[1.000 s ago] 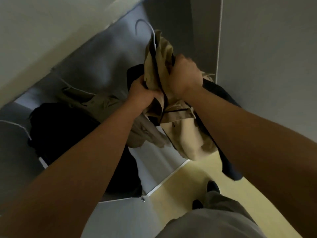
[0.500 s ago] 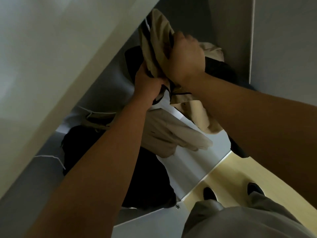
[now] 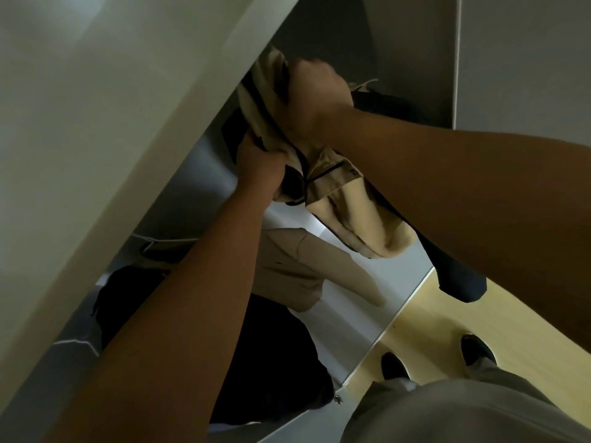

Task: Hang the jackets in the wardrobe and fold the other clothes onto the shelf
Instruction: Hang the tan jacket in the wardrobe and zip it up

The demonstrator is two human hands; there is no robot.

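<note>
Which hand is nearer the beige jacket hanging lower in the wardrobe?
Left. The left hand grips the tan jacket just above the hanging beige jacket. The right hand has its grip higher on the tan jacket, farther from the hanging one.

The single view comes from a wide-angle camera on the person's head, facing forward and steeply down into the open wardrobe [image 3: 204, 174]. The view is rolled hard to one side, so the wardrobe's edges and the yellow floor [image 3: 479, 314] run diagonally. Everything sits close to the lens. Both bare forearms stretch away from the lower edge and fill much of the frame, ending at the left hand [image 3: 260, 164] and right hand [image 3: 315, 100] near upper centre, which grip a tan jacket [image 3: 351, 212]. A pale panel [image 3: 96, 123] very near the lens blocks the upper left. At near right, almost straight below, are the person's grey trousers [image 3: 447, 410] and black shoes [image 3: 395, 366].
</note>
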